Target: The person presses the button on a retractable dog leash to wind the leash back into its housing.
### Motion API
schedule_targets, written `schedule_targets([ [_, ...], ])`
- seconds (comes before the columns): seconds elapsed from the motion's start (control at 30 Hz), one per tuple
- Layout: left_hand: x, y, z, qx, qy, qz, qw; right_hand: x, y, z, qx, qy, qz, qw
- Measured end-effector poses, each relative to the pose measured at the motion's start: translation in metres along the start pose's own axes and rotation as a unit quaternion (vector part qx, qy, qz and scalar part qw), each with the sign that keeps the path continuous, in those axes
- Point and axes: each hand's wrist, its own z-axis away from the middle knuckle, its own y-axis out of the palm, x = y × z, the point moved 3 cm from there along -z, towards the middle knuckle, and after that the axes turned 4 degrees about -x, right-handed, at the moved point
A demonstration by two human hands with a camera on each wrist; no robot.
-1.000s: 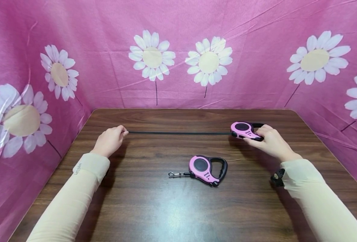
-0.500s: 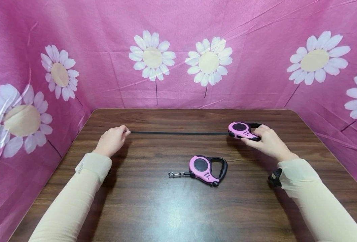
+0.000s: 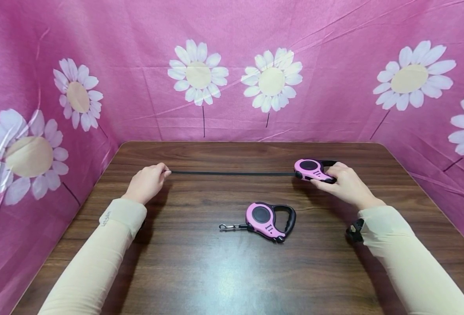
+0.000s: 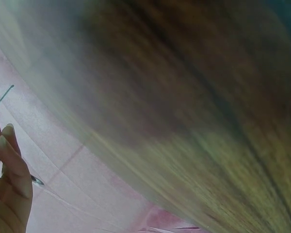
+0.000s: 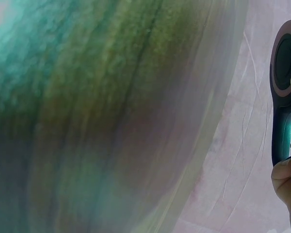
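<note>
My right hand (image 3: 347, 186) grips a pink and black retractable dog leash (image 3: 308, 168) by its black handle, toward the back right of the table. From its nose a dark strap (image 3: 232, 173) runs taut and nearly level to my left hand (image 3: 145, 183), which pinches its far end. In the left wrist view a bit of metal clip shows between the fingers (image 4: 14, 160). The right wrist view has the held leash's case (image 5: 285, 60) at its right edge, fingers around the handle. A second, matching leash (image 3: 261, 215) lies on the table between my forearms, its metal clip (image 3: 228, 227) pointing left.
The brown wood-grain table (image 3: 200, 275) has rounded far corners. A pink cloth (image 3: 232, 26) with large white daisies hangs behind it and along both sides. A black strap or band (image 3: 356, 231) shows under my right cuff.
My right hand has moved slightly left with the leash, and my left hand slightly right, so the stretched strap between them is shorter. The second leash has stayed put.
</note>
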Motion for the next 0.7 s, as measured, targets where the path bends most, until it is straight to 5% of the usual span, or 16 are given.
schedule_targets([
  [0.7,-0.004,0.0025,-0.0017,0.002,0.0,0.001,1.0,-0.0022,0.0072,-0.001,-0.003,-0.004,-0.005,1.0],
])
